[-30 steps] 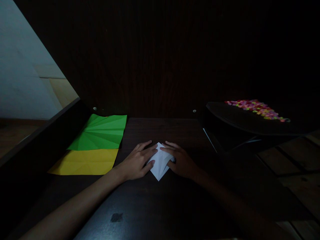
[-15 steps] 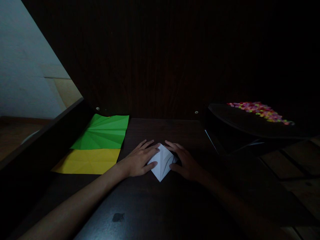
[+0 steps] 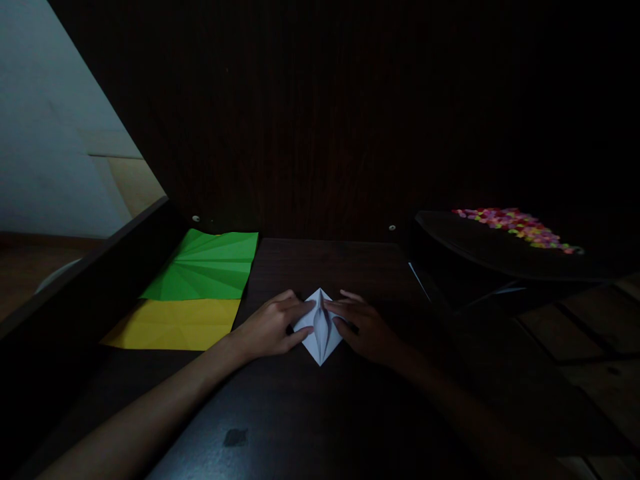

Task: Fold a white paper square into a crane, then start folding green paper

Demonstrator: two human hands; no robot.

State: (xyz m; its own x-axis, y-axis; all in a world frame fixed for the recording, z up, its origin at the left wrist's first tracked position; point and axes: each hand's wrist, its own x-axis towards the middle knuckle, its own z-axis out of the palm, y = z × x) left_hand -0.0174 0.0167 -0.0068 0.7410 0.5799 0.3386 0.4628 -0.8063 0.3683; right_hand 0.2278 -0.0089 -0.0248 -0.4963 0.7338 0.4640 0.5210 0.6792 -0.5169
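Both hands are pressing flat on a small white folded paper point(image 3: 320, 328) in the middle of the dark table point(image 3: 310, 407). The left hand point(image 3: 270, 328) pins its left flap, the right hand point(image 3: 364, 328) pins the right one, fingers spread and nothing gripped. A green sheet point(image 3: 205, 265) and a yellow sheet point(image 3: 173, 325) sit along the left edge, touching each other. Colourful bits point(image 3: 517, 225) lie on a dark tray off to the right.

Dim home craft corner: dark wooden desk point(image 3: 300, 413), creased coloured papers point(image 3: 200, 287), tray of bright paper bits point(image 3: 515, 223).
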